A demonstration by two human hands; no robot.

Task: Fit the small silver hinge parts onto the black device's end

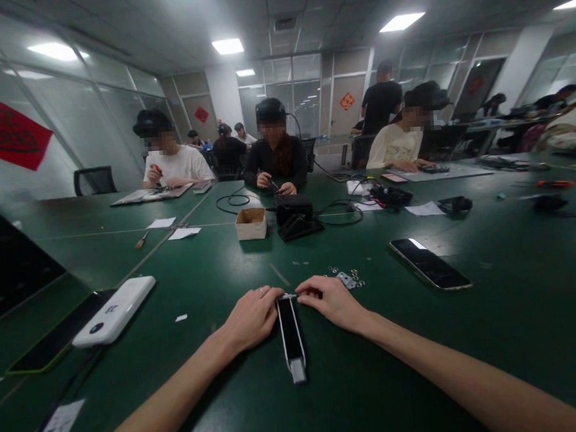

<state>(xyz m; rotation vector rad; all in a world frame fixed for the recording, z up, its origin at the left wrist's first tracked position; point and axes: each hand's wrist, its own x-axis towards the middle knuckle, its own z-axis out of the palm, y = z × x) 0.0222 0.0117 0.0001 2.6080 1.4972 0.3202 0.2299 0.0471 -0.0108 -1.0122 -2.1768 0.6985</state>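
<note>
A long, narrow object (291,331) with a black face, pale edges and a silver block at its near end lies on the green table in front of me. Across its far end sits a small metal piece (288,296). From the left, my left hand (253,316) closes its fingertips on this piece, beside the object's far corner. My right hand (334,302) pinches at the piece's right end with thumb and forefinger; the fingers partly cover it. Just beyond my right hand lie a flat metal plate (346,280) and several small metal rings (355,274).
A phone (430,263) lies to the right. A white device (114,312) with a cable rests by a dark, green-edged slab (45,341) on the left. Farther off stand a small open box (251,226) and a black stand (295,217). Several people sit across the table.
</note>
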